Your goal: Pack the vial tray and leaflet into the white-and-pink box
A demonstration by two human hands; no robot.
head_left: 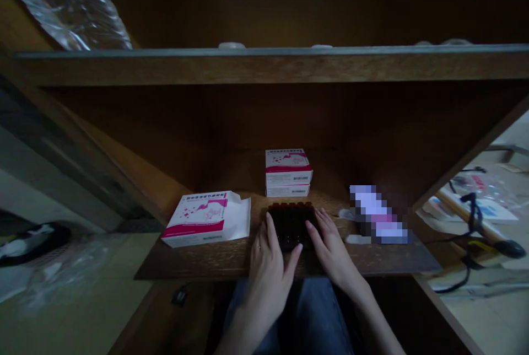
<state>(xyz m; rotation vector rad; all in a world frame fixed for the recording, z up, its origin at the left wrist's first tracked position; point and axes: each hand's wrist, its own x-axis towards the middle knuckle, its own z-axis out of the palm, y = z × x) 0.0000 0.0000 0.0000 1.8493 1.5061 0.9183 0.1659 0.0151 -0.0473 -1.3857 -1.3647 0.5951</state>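
Note:
On the wooden shelf board in front of me lies a dark brown, ribbed pack that looks like a row of amber vials side by side; the dim light hides its detail. My left hand grips its left side, fingers along the edge and thumb at the near corner. Along the right side, my right hand holds the pack with bent fingers. To the left sits a white and pink box with its paper flap spread open on the right. Two stacked boxes of the same print stand just behind the pack.
A pixelated, bright, slanted object is at the right of the board, beside small whitish pieces. An upper shelf edge crosses above, with clear plastic wrap at its left. A pole with a black strap stands outside right.

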